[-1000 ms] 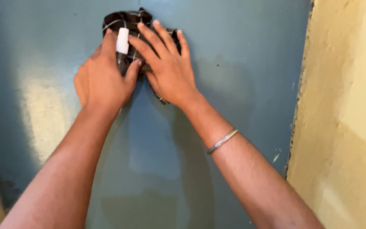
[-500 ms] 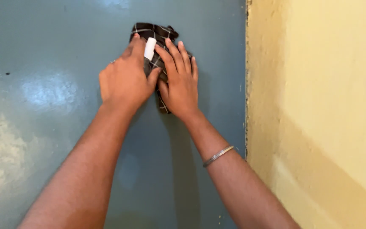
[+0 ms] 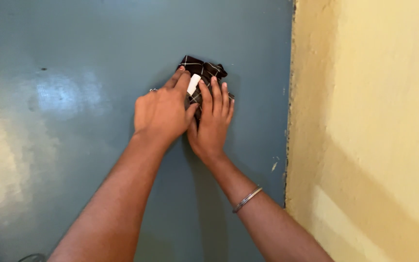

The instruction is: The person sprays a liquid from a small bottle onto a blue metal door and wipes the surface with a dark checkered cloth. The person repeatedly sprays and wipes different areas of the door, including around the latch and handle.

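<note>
Both of my hands press flat on a small dark checked cloth (image 3: 204, 77) on the blue floor (image 3: 73, 145). My left hand (image 3: 163, 114) and right hand (image 3: 212, 123) lie open on it, side by side. A white tag (image 3: 193, 84) shows between my fingers. A yellow wall (image 3: 374, 121) stands close on the right; the left is wide open.

A single head-worn camera looks steeply down along both forearms at a blue-grey painted surface (image 3: 73, 97), close enough that the arms fill the lower frame. The dark checked cloth (image 3: 204, 73) lies just above the frame's middle. Right of the cloth, a yellow wall (image 3: 374, 121) takes up the right third. No second view shares the scene.
</note>
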